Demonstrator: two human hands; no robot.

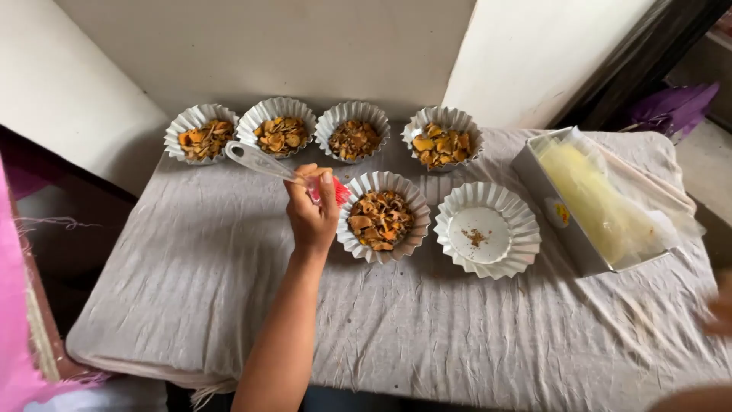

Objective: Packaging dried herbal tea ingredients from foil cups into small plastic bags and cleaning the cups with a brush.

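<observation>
Over the grey cloth (191,267), my left hand (313,217) is closed around a brush (286,172), its clear handle pointing up-left and its red bristles near the rim of the filled fluted cup (381,221), so I judge the tip can reach the flakes. Just beside stands an almost empty cup (488,229); four full cups (278,126) line the wall. My right hand (718,305) is blurred at the edge; I cannot tell its state.

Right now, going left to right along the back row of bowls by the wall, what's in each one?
Orange chips bowl → orange chips bowl → darker brown chips bowl → yellow-orange chips bowl.
</observation>
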